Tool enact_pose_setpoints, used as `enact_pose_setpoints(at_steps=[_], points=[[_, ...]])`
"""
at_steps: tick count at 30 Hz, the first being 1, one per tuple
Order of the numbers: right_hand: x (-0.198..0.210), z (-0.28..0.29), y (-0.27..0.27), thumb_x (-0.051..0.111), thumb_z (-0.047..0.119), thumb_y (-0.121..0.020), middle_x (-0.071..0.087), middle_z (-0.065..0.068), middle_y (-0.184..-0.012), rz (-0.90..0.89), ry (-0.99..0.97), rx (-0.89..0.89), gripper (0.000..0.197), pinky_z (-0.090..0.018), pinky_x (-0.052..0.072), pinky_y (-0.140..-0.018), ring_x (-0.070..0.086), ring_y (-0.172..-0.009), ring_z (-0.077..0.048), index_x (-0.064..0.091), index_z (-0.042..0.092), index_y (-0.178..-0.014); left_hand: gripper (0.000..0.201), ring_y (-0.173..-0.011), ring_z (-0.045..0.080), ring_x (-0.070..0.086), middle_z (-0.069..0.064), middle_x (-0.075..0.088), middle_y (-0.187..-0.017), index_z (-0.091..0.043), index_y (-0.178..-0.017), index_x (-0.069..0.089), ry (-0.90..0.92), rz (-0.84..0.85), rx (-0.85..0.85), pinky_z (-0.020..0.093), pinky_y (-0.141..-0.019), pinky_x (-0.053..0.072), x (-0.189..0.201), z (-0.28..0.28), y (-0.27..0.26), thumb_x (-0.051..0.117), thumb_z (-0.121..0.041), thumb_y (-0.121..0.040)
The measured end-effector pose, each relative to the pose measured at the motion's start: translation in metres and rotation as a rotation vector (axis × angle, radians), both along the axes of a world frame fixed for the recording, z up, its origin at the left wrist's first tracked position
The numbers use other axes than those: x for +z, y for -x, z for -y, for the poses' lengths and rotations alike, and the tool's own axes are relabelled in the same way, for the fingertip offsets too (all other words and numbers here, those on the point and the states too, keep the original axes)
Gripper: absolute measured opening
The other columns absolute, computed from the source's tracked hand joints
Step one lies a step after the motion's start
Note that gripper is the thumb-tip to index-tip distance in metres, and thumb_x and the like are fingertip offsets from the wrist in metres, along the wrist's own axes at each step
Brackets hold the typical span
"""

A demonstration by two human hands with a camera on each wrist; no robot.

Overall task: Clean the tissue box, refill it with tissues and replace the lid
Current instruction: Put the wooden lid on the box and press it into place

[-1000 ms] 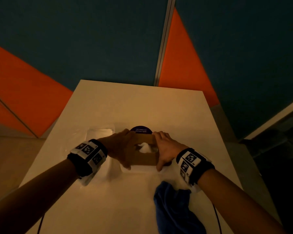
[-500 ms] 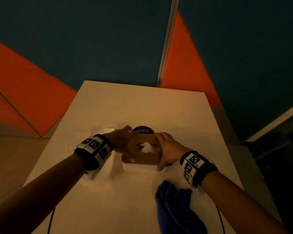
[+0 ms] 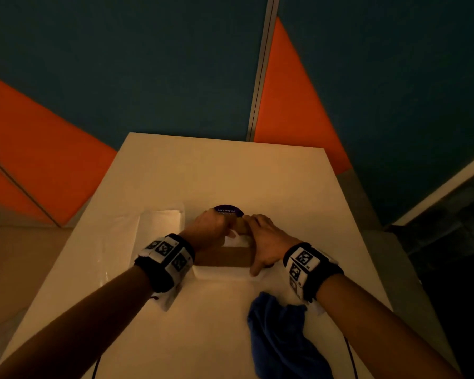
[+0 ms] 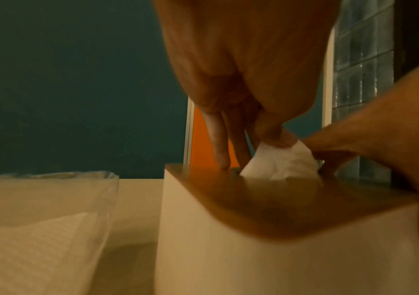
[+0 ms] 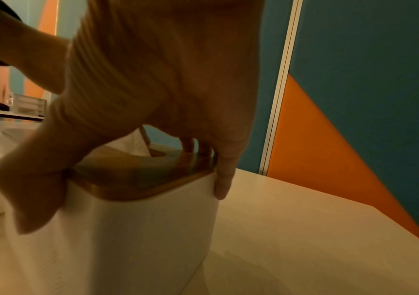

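Left hand (image 4: pixel 248 65): thumb and forefinger pinch the tuft of tissue (image 4: pixel 279 163) standing out of the lid's slot, presumably to draw it up for dispensing; other fingers (image 4: pixel 216 139) touch the lid. Right hand (image 5: pixel 158 83): fingers spread narrow over the brown lid (image 5: pixel 142 179), thumb down one wall, little finger down the far corner, likely steadying the tissue box (image 5: pixel 117 239) against the pull. Box upright mid-bench (image 3: pixel 216 337), lid seated. Clear pack of spare tissues (image 4: pixel 39 219) just beside it on the left; blue cloth (image 3: pixel 279 332) lies nearer the person, set aside.
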State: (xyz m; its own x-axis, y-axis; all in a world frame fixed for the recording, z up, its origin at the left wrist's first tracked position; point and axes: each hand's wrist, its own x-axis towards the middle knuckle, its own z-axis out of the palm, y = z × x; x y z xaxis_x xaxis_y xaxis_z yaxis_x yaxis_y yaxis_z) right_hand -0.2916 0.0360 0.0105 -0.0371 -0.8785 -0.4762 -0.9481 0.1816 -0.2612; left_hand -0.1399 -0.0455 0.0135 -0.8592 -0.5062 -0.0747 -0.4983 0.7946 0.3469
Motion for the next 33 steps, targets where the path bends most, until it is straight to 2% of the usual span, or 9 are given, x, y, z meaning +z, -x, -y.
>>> enact_pose_setpoints(at_steps=[3,10,12,15,18,22,27,31,33], points=[[0.001,0.000,-0.001,0.088,0.031,-0.053,0.016,-0.005,-0.149,-0.019,-0.005,0.011,0.127,-0.046,0.035,-0.111,0.016,-0.142,-0.027,0.006,0.016,-0.149,0.019,-0.090,0.030,0.065,0.012,0.070,-0.098,-0.002,-0.103,0.059,-0.033,-0.053,0.003,0.025,-0.066,0.038,0.006,0.002,0.006,0.060,-0.002,-0.084],[0.001,0.001,0.000,0.087,0.032,-0.054,0.016,-0.006,-0.150,-0.011,0.000,0.021,0.129,-0.047,0.033,-0.112,0.015,-0.142,-0.027,0.003,0.016,-0.150,0.019,-0.101,0.033,0.060,0.017,0.065,-0.110,0.001,-0.107,0.062,-0.099,-0.119,0.017,0.018,-0.072,0.031,0.007,0.001,0.009,0.055,-0.008,-0.091],[-0.001,0.001,0.002,0.088,0.033,-0.054,0.009,-0.005,-0.154,0.004,-0.014,0.015,0.133,-0.046,0.030,-0.115,0.010,-0.145,-0.026,-0.002,0.016,-0.151,0.038,-0.110,0.030,0.057,0.016,0.062,-0.120,-0.001,-0.117,0.060,-0.134,-0.149,-0.009,0.018,-0.082,0.035,0.003,-0.001,-0.002,0.061,-0.026,-0.088],[-0.004,0.000,0.005,0.089,0.037,-0.053,-0.006,-0.001,-0.159,0.026,-0.044,0.009,0.140,-0.047,0.023,-0.118,-0.005,-0.148,-0.024,-0.010,0.017,-0.151,0.096,-0.122,0.029,0.046,0.011,0.048,-0.135,-0.013,-0.137,0.040,-0.131,-0.038,0.042,0.039,-0.100,0.042,-0.012,0.002,-0.029,0.065,-0.066,-0.061],[-0.006,-0.003,0.007,0.088,0.039,-0.054,-0.010,0.001,-0.160,0.023,-0.042,0.011,0.141,-0.046,0.019,-0.120,-0.009,-0.149,-0.022,-0.013,0.017,-0.151,0.125,-0.138,0.028,0.027,0.005,0.015,-0.154,-0.021,-0.147,0.008,-0.155,0.199,0.154,0.049,-0.110,0.034,-0.021,0.001,-0.054,0.076,-0.064,-0.051],[-0.003,-0.001,0.005,0.089,0.038,-0.053,0.002,0.001,-0.158,0.003,0.006,0.011,0.136,-0.041,0.025,-0.118,0.008,-0.147,-0.023,-0.004,0.019,-0.151,0.124,-0.135,0.026,0.032,0.004,0.012,-0.152,-0.015,-0.146,0.008,-0.290,0.176,0.162,0.037,-0.111,0.036,-0.016,0.008,-0.055,0.087,-0.041,-0.054],[-0.003,0.003,0.003,0.089,0.037,-0.053,0.006,-0.001,-0.156,-0.018,-0.011,0.028,0.133,-0.045,0.027,-0.115,0.009,-0.146,-0.024,-0.001,0.019,-0.150,0.114,-0.134,0.026,0.031,0.005,0.019,-0.146,-0.018,-0.145,0.014,-0.321,0.296,0.130,0.039,-0.112,0.034,-0.004,0.018,-0.044,0.086,-0.034,-0.058],[-0.004,0.004,0.005,0.089,0.040,-0.051,0.004,-0.001,-0.156,-0.032,-0.039,0.033,0.137,-0.047,0.028,-0.115,0.006,-0.146,-0.024,-0.003,0.020,-0.150,0.124,-0.135,0.028,0.027,0.001,0.024,-0.143,-0.034,-0.144,0.008,-0.231,0.433,0.067,0.045,-0.112,0.033,-0.003,0.023,-0.038,0.080,-0.062,-0.046],[-0.006,0.003,0.005,0.090,0.042,-0.049,0.001,-0.002,-0.156,-0.019,-0.051,0.024,0.141,-0.048,0.027,-0.116,0.003,-0.147,-0.025,-0.006,0.021,-0.150,0.127,-0.134,0.028,0.029,0.002,0.020,-0.144,-0.035,-0.143,0.006,-0.225,0.466,0.077,0.045,-0.111,0.034,-0.004,0.025,-0.039,0.078,-0.066,-0.044]])
